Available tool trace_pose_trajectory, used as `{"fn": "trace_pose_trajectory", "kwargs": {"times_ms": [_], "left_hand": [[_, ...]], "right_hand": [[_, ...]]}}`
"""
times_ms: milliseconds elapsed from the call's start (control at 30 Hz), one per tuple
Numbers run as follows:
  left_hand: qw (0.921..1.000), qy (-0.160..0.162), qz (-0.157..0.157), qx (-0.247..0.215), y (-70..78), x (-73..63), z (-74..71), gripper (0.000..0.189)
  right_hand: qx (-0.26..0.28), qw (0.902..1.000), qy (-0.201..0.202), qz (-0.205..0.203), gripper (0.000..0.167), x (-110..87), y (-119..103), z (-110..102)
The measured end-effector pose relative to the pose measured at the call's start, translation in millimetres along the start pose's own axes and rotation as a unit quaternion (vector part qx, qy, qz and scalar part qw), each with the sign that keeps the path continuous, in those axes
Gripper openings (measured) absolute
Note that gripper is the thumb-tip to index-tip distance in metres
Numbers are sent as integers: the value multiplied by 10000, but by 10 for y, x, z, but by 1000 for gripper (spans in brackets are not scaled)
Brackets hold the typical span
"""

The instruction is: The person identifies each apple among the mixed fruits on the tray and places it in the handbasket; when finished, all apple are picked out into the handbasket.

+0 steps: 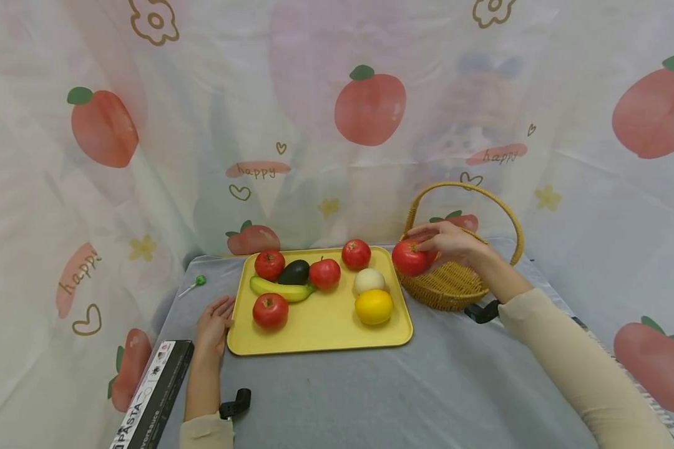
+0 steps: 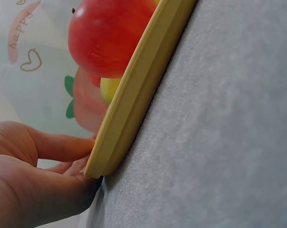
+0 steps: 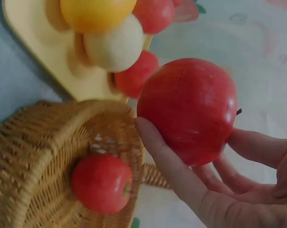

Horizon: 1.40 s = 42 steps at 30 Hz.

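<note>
A red apple (image 3: pixel 188 109) with a short stem is held in the fingertips of my right hand (image 1: pixel 446 243). It is raised over the left rim of the wicker basket (image 1: pixel 446 290), beside the tray's right edge. Inside the basket lies another red apple (image 3: pixel 101 183), which the hand hides in the head view. At the left edge of the yellow tray (image 1: pixel 320 337), my left hand (image 1: pixel 213 324) touches the rim with its fingers fairly straight. On the tray are several red fruits, including an apple (image 1: pixel 270 312), plus a banana (image 1: pixel 281 290), an avocado (image 1: pixel 294 272), a lemon (image 1: pixel 374 307) and a pale round fruit (image 1: pixel 369 282).
The basket's tall handle (image 1: pixel 462 184) arches above the right hand. Left of the tray, a green lollipop (image 1: pixel 200 280) lies on the grey cloth (image 1: pixel 359 399). A black and white pasta box (image 1: pixel 157 393) sits at the left table edge. A fruit-print curtain (image 1: pixel 314 125) hangs behind.
</note>
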State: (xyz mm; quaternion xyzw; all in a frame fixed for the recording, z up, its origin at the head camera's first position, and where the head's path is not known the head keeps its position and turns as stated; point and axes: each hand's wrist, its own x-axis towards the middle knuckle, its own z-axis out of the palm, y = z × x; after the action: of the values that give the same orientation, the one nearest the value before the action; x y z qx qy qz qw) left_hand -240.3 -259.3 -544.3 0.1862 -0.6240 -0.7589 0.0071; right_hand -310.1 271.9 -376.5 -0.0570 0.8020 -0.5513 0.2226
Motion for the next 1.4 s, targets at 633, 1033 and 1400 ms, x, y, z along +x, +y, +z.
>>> {"fn": "trace_pose_trajectory", "kwargs": {"times_ms": [633,1033,1400], "left_hand": [[10000,58,-8,13,-7,25,2,73],[9999,-58,133,-46,-9,26,12,74],[9997,-41,189,-156,-3,13,16,73]], "right_hand": [[273,9948,825,535,63,149,309,-201],[729,9817,1602,727,67,254,396,-14],[961,9752,1811,836,64,381,509,25]]}}
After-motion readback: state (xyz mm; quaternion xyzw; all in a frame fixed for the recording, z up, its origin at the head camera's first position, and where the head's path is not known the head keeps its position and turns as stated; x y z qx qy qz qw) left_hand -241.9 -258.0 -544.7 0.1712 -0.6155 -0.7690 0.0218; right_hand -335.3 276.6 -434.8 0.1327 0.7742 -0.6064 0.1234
